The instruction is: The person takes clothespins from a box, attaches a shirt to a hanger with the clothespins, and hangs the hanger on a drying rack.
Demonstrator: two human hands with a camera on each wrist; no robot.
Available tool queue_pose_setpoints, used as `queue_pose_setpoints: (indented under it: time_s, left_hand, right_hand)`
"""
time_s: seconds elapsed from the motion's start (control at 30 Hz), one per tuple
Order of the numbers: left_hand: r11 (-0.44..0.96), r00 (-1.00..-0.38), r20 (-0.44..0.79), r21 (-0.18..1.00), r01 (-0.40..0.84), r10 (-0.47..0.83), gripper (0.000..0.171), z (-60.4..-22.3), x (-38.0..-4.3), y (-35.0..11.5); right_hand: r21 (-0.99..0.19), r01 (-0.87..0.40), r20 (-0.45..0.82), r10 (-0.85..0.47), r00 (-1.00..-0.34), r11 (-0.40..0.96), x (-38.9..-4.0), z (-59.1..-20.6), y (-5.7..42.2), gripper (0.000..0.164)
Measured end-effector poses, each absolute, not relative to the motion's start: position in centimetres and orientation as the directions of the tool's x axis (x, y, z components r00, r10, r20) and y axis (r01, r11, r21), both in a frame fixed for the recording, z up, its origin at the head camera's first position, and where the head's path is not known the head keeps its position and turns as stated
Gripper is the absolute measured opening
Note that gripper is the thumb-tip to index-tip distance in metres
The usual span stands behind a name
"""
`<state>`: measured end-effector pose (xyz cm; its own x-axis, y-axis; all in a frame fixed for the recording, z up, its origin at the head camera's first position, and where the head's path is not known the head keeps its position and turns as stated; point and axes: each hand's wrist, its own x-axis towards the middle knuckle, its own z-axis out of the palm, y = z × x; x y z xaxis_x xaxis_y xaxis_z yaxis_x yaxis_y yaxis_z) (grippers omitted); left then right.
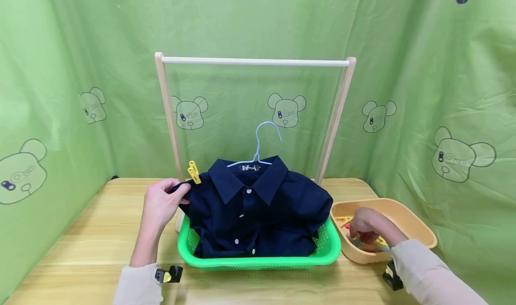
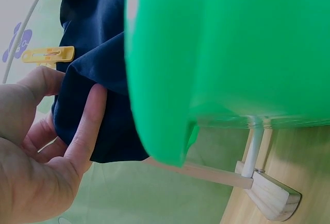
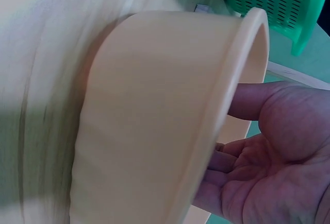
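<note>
Fingers [image 2: 87,126] of my left hand [image 1: 161,204] pinch the navy shirt's [image 1: 258,211] shoulder beside a yellow clip [image 1: 194,171] in the green basket [image 1: 258,260] mid-desk, while my right hand [image 1: 364,226] digs in the beige tub [image 1: 419,226], its curled fingers apparently picking another clip for the opposite shoulder.

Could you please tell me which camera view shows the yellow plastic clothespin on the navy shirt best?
The left wrist view: the yellow plastic clothespin appears large, clipped at the navy shirt edge, just above the left hand. The head view shows it small on the shirt's shoulder. The right wrist view misses it.
</note>
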<state>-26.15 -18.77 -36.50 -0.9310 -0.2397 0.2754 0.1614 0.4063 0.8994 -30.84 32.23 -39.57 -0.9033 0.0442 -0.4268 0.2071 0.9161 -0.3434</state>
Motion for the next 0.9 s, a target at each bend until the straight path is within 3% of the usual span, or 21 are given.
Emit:
queue_pose_setpoints:
  time_s: [0.73, 0.9]
  left_hand:
    - [0.41, -0.933, 0.26, 0.901, 0.141, -0.25, 0.021, -36.46, -25.97, -18.71]
    - [0.407, -0.933, 0.257, 0.903, 0.138, -0.253, 0.021, -36.47, -25.97, -18.74]
  right_hand:
    - [-0.325, 0.233, -0.451, 0.066, -0.89, 0.917, -30.7, -40.08, 32.03, 0.018]
    - [-0.295, 0.191, -0.416, 0.054, -0.908, 0.936, -30.89, -40.44, 32.05, 0.021]
